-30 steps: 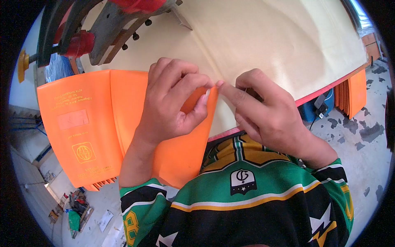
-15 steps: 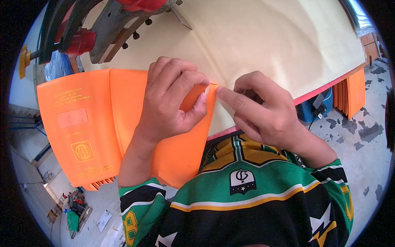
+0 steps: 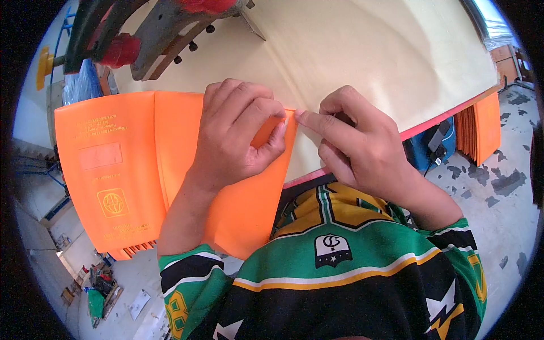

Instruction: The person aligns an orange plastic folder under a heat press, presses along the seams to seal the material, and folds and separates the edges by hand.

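Observation:
An orange folder (image 3: 116, 164) with yellow print lies open across the near left edge of the cream work surface (image 3: 362, 68). My left hand (image 3: 241, 133) rests over its right panel, thumb and index finger pinched at the panel's upper right corner. My right hand (image 3: 360, 133) has its index fingertip and thumb close together at that same corner, touching its edge; the other fingers are curled. Whether the right fingers grip the corner is hard to make out.
A dark machine with red parts (image 3: 175, 34) stands over the surface at the upper left. More orange folders (image 3: 479, 130) are stacked at the right, beside a blue item (image 3: 428, 147) with a black device. Assorted items (image 3: 102, 289) lie on the floor at lower left.
The view has shifted slightly. My right index finger sits a little higher at the corner than half a second ago; my left hand keeps its pinch.

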Demonstrator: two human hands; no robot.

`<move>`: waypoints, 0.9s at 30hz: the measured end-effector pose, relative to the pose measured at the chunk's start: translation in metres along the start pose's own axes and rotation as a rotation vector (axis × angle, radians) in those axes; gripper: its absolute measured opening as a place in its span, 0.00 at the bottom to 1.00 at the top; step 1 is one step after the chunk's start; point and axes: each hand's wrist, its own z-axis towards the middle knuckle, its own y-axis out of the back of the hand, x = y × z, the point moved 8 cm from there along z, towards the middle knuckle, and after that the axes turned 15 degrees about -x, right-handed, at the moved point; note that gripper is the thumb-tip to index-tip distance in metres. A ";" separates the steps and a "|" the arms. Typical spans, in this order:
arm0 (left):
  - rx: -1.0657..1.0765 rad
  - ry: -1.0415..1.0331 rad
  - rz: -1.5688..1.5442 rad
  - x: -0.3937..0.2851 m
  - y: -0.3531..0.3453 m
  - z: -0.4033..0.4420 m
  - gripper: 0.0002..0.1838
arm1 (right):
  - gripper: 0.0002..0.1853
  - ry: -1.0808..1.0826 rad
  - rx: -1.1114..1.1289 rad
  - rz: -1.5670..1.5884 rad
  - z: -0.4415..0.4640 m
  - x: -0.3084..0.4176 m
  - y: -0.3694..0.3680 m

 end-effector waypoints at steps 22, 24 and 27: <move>0.177 -0.093 0.291 -0.033 0.007 -0.041 0.28 | 0.12 0.011 0.040 -0.015 -0.001 0.000 0.002; 0.200 -0.108 0.326 -0.034 0.005 -0.040 0.28 | 0.18 0.015 0.040 0.000 0.000 0.000 0.001; 0.219 -0.128 0.364 -0.037 0.003 -0.038 0.28 | 0.24 0.021 0.039 0.016 0.000 -0.001 0.001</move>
